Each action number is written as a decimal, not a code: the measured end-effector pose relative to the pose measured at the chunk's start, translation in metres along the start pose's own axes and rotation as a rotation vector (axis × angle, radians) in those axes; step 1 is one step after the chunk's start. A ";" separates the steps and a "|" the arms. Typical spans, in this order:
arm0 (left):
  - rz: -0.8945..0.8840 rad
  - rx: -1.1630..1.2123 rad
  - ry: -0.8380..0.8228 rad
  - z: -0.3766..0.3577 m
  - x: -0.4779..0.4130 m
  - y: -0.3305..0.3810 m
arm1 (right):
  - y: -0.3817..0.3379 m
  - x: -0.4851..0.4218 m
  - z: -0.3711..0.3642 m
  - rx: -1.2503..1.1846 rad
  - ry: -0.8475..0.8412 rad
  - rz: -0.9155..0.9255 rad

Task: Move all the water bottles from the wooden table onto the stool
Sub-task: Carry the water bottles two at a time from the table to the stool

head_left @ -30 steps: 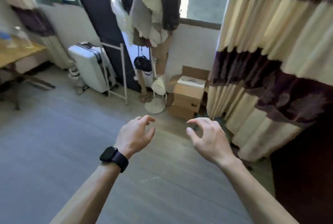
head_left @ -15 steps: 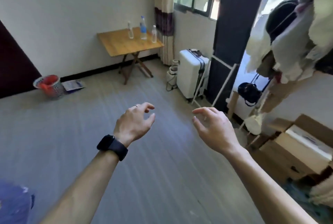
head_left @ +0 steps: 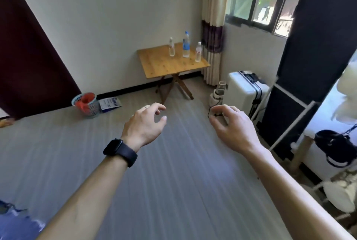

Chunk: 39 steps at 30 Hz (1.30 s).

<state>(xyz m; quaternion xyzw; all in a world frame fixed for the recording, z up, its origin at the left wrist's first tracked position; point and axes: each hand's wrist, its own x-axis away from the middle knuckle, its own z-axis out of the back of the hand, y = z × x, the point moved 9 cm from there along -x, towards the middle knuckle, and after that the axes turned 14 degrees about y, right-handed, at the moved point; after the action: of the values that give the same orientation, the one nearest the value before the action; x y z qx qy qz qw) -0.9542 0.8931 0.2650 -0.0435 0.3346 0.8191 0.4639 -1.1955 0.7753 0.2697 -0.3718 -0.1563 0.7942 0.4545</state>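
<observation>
A small wooden folding table (head_left: 166, 65) stands in the far corner by the wall. Three clear water bottles stand upright along its back edge: a slim one (head_left: 171, 47) on the left, a taller one with a blue label and cap (head_left: 186, 45) in the middle, and a short one with a red-and-white label (head_left: 198, 51) on the right. My left hand (head_left: 144, 125) and my right hand (head_left: 231, 126) hover over the floor well short of the table, fingers loosely curled and holding nothing. A blue object (head_left: 13, 222) shows at the bottom left corner; I cannot tell what it is.
A white suitcase (head_left: 245, 90) and a small appliance (head_left: 218, 94) stand right of the table. A basket with red contents (head_left: 86, 102) and a paper (head_left: 110, 102) lie by the left wall. A dark panel (head_left: 313, 46) and hanging clothes fill the right side.
The view has swung left from the striped curtain and boxes toward the corner table, which now sits nearer the centre. Both hands stay raised in front, holding nothing.
</observation>
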 end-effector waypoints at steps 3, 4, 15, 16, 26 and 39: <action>0.011 -0.003 0.015 -0.022 -0.056 0.002 | 0.009 -0.062 -0.023 -0.019 -0.003 0.009; 0.013 -0.003 0.020 -0.030 -0.073 0.001 | 0.013 -0.081 -0.031 -0.024 -0.006 0.004; 0.025 -0.009 -0.046 -0.152 -0.259 -0.039 | 0.051 -0.249 -0.164 0.052 -0.133 0.043; 0.025 -0.005 -0.055 -0.164 -0.280 -0.046 | 0.053 -0.269 -0.177 0.058 -0.135 0.042; 0.002 0.023 -0.045 -0.247 -0.496 -0.077 | 0.084 -0.461 -0.274 0.113 -0.090 -0.024; 0.014 -0.108 -0.118 -0.395 -0.753 -0.060 | 0.190 -0.729 -0.402 0.082 -0.128 -0.079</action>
<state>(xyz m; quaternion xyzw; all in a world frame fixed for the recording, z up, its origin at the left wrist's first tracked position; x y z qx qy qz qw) -0.5754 0.1313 0.2169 -0.0179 0.2623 0.8402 0.4742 -0.7891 0.0261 0.2142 -0.2950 -0.1670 0.8036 0.4891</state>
